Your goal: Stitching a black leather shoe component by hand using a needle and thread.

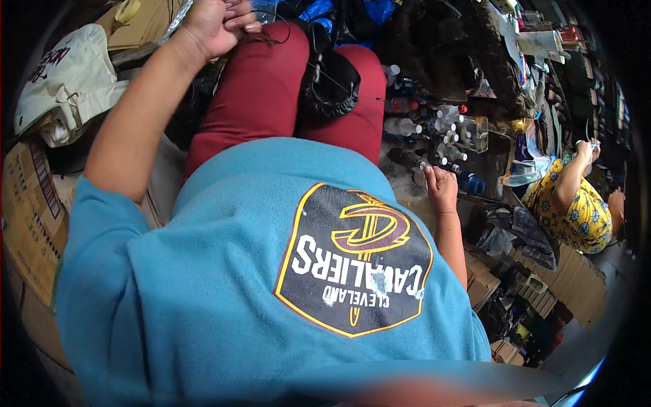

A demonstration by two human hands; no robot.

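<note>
Blue shirt [224,285] seen nearest, red trousers [261,88] beyond
Left hand [213,24] clenched on thin black wire [274,37]; right hand [442,188] rested by small bottles [444,132], grip state untellable

Floor [407,183]: grey, cluttered, mostly covered.
Bottles [434,129]: small, white-capped, clustered upright on floor.
Clear box [478,132]: beside bottles.
Cardboard boxes [30,217]: left side.
</note>
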